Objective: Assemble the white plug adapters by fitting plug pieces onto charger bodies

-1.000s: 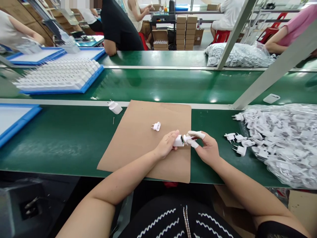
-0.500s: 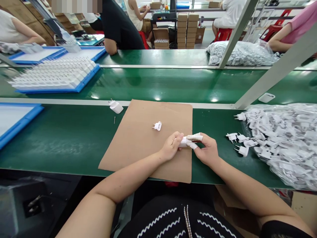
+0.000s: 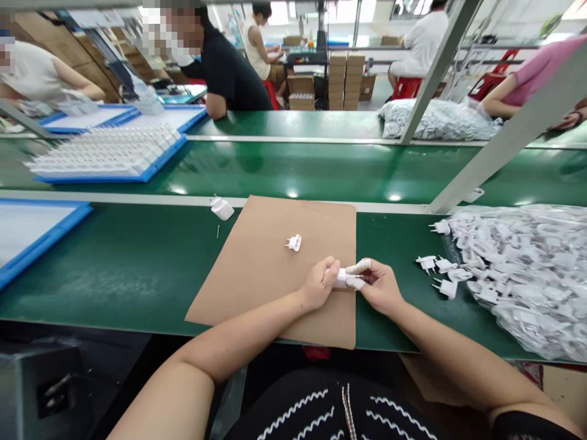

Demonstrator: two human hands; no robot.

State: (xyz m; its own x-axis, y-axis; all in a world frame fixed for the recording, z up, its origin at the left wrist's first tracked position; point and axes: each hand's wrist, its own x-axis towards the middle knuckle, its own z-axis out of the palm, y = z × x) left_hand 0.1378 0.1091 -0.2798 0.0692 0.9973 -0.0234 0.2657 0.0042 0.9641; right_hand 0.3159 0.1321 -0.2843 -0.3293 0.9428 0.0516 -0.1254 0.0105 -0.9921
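White plastic charger (image 3: 340,279) in the person's two hands, held over the right side of a brown cardboard sheet (image 3: 243,287). The left hand (image 3: 321,284) is wrapped around its body, fingers clamped on it and covering most of that end. The right hand (image 3: 381,287) has its thumb and a finger, both in pale covers, closed on the other end from below and above, with thin metal prongs (image 3: 358,277) showing between them and pointing right. How tightly the two parts of the charger meet is too small to tell.

Farther up the cardboard lies a loose plug piece (image 3: 295,243), prongs to the left. The sheet rests on a green counter (image 3: 114,263). Just beyond its upper left corner, on the counter, are a second charger (image 3: 222,209) and, near it, a thin pin (image 3: 218,231). To the right, a clear bag (image 3: 536,269) spills over with white plug pieces, and a few stray ones (image 3: 445,288) lie beside its mouth. At the far left is the corner of a blue-rimmed tray (image 3: 68,226); beyond it, another blue tray (image 3: 158,166) carries close rows of white chargers (image 3: 110,150)
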